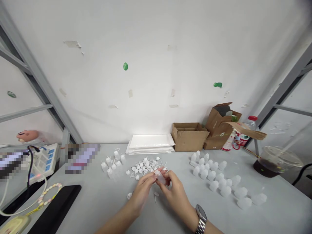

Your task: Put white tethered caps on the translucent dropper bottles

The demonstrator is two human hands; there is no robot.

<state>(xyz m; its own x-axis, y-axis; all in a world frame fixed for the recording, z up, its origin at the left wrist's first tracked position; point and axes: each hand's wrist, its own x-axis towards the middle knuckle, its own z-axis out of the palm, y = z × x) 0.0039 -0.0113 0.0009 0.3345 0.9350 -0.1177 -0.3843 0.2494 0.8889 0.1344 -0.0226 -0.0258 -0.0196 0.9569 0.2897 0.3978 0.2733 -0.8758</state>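
In the middle of the desk my two hands meet at a small translucent plastic bottle [161, 178], tilted with its top toward the left. My right hand [174, 188] is closed around its body. Closed at its top end, my left hand [143, 190] pinches a small white cap, mostly covered by the fingers. Just beyond my fingers lies a loose pile of white caps [143, 166] with thin straps. A few stray caps [129, 196] lie nearer. To the left stand several capped bottles [110, 173]; to the right stand several bottles without caps [211, 175], some lying down.
Against the wall are a stack of white envelopes [151, 143], an open cardboard box [191, 139] and a brown paper bag [216, 130]. A cup of dark drink [268, 165] stands far right. A power strip [46, 162], phone [83, 159] and black pad [57, 208] lie left.
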